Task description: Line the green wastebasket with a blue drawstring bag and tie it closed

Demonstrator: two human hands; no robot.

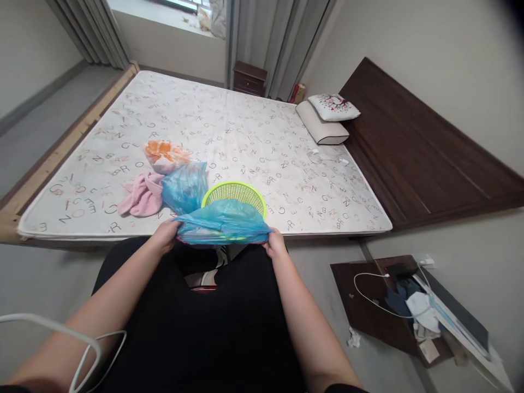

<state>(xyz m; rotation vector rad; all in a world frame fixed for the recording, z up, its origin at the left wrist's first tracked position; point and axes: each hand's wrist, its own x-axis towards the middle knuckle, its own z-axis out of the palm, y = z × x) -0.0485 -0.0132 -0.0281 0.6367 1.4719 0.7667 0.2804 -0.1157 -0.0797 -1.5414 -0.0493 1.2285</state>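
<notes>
A blue plastic bag (223, 221) is stretched sideways between my hands at the bed's near edge. My left hand (165, 236) grips its left end, and my right hand (274, 243) is closed on its right end. Behind it, partly covered by the bag, stands a lime-green plastic basket (235, 191) on the mattress. Just left of the basket sits a second blue plastic bag (186, 186), bulging with contents I cannot make out. Next to that lie a pink cloth (143, 195) and a clear bag with orange markings (164, 154).
The letter-printed mattress (245, 142) fills the middle of the view. Two pillows (323, 124) rest by the dark wooden headboard (421, 147). At lower right, a brown nightstand (360, 305) carries cables and cloth. A white cable (49, 323) loops across my left forearm.
</notes>
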